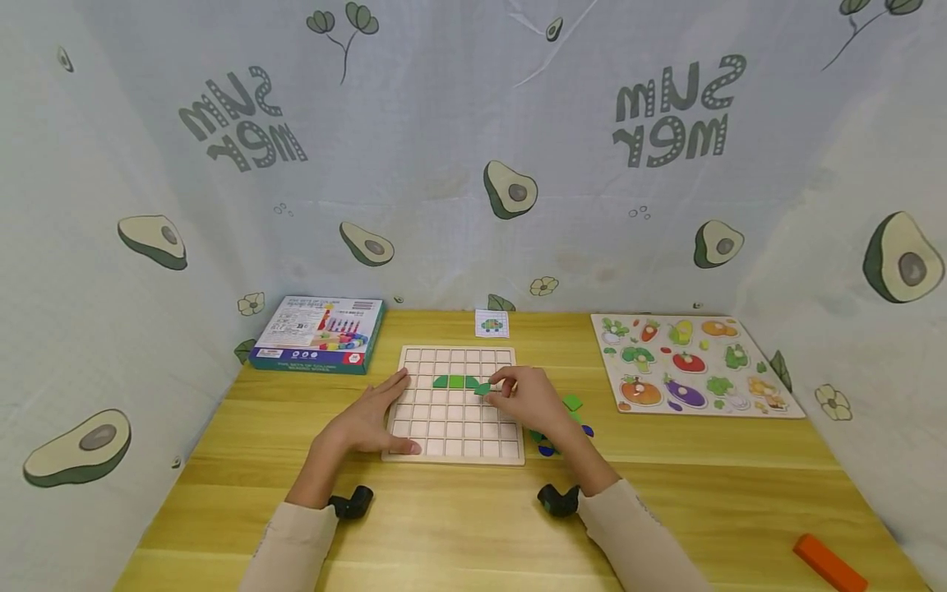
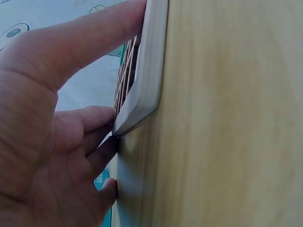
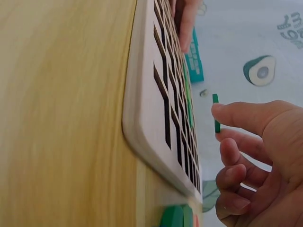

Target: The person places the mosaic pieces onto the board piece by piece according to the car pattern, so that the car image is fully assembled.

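Observation:
A pale wooden grid board (image 1: 444,448) lies on the table. Several green pieces sit in a row in its upper part, a lighter green square (image 1: 456,381) between darker curved ones. My right hand (image 1: 528,399) pinches a dark green piece (image 3: 216,113) between thumb and index finger, held just above the board beside that row; the other fingers are curled back. My left hand (image 1: 366,418) rests along the board's left side with fingers spread, its thumb (image 2: 94,38) over the front edge and fingertips at the left edge.
Loose green and blue pieces (image 1: 573,403) lie right of the board. Behind it is a small card (image 1: 491,324) with a gridded coloured picture. A boxed set (image 1: 318,335) stands back left, a vegetable puzzle board (image 1: 703,366) back right, an orange-red block (image 1: 830,563) front right.

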### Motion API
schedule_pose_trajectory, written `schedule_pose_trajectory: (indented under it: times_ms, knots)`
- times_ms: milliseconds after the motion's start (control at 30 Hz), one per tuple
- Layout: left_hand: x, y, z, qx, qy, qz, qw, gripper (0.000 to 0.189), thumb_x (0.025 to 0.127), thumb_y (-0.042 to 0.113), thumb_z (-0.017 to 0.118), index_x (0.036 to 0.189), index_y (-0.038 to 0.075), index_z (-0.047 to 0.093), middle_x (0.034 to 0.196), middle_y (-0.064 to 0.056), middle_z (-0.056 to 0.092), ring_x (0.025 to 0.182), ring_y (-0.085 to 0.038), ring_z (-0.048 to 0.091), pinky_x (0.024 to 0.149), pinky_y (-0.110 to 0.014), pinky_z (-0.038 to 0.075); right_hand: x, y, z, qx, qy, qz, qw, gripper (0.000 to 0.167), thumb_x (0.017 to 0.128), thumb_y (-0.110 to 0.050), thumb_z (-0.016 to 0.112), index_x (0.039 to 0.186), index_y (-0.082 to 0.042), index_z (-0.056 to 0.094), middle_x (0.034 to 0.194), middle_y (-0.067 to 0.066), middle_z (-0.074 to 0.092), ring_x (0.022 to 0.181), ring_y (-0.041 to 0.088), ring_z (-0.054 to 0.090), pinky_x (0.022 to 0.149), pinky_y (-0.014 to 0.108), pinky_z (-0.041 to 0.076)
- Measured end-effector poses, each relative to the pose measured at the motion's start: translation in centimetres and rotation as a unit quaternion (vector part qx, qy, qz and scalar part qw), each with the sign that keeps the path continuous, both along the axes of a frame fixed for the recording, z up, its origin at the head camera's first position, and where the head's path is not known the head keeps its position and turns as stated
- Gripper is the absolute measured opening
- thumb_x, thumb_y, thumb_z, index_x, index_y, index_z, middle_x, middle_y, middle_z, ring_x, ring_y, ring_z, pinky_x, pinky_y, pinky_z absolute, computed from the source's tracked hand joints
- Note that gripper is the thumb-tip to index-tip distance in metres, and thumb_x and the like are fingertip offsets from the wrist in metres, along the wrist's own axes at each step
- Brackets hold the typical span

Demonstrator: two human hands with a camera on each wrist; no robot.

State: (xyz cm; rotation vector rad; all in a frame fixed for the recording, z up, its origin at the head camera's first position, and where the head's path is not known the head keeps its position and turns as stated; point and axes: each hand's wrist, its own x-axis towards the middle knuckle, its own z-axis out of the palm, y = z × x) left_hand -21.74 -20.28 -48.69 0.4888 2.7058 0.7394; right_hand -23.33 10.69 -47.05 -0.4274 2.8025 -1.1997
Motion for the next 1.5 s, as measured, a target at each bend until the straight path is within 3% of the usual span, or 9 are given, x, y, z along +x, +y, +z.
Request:
schedule_pose_trajectory:
  times_ms: [300, 533, 800, 1167, 1500]
  knots:
    - [-0.1, 0.0, -0.2, -0.002, -0.003, 0.001, 1.0000, 0.123, 0.070, 0.056, 0.088, 0.165, 0.012, 0.022, 0.174, -0.006, 0.016, 0.159, -0.033, 0.021, 0.130, -0.057, 0.011, -0.3, -2.7, -0.4, -0.003, -0.009, 0.010, 0.9999, 0.024, 0.090, -0.024, 0.081, 0.108, -0.009, 0.078, 0.070, -0.002, 0.060, 0.055, 0.012, 0.045, 0.050, 0.022, 0.033]
    - [-0.2, -0.1, 0.1, -0.004, -0.004, 0.000, 1.0000, 0.122, 0.071, 0.057, 0.087, 0.165, 0.013, 0.023, 0.174, -0.005, 0.016, 0.159, -0.034, 0.021, 0.130, -0.057, 0.012, -0.9, -5.1, -0.8, 0.005, 0.003, 0.036, 0.9993, 0.022, 0.091, -0.024, 0.080, 0.108, -0.011, 0.079, 0.069, -0.004, 0.061, 0.057, 0.011, 0.049, 0.053, 0.023, 0.040]
    - [-0.1, -0.4, 0.5, -0.020, 0.018, -0.009, 0.9996, 0.119, 0.071, 0.061, 0.086, 0.164, 0.015, 0.028, 0.173, -0.003, 0.021, 0.157, -0.039, 0.025, 0.124, -0.063, 0.028, -1.3, -7.9, -1.0, 0.008, 0.000, 0.047, 0.9989, 0.023, 0.091, -0.025, 0.078, 0.110, -0.012, 0.078, 0.068, -0.004, 0.059, 0.054, 0.009, 0.047, 0.051, 0.022, 0.037]
    - [-0.5, -1.2, -0.6, 0.002, 0.031, -0.036, 0.9989, 0.122, 0.072, 0.066, 0.083, 0.165, 0.013, 0.024, 0.174, -0.006, 0.018, 0.160, -0.035, 0.019, 0.129, -0.061, 0.011, -1.3, -9.6, -1.6, 0.032, 0.009, 0.041, 0.9986, 0.024, 0.090, -0.028, 0.078, 0.109, -0.012, 0.078, 0.068, -0.006, 0.060, 0.054, 0.008, 0.049, 0.048, 0.022, 0.037]
    - [-0.5, -0.9, -0.6, 0.011, 0.027, -0.035, 0.9990, 0.121, 0.072, 0.064, 0.084, 0.164, 0.011, 0.026, 0.173, -0.006, 0.020, 0.159, -0.033, 0.021, 0.129, -0.061, 0.009, -1.1, -9.7, -1.5, 0.039, 0.008, 0.038, 0.9985, 0.027, 0.091, -0.028, 0.078, 0.112, -0.012, 0.078, 0.068, -0.006, 0.062, 0.054, 0.009, 0.051, 0.048, 0.023, 0.039]
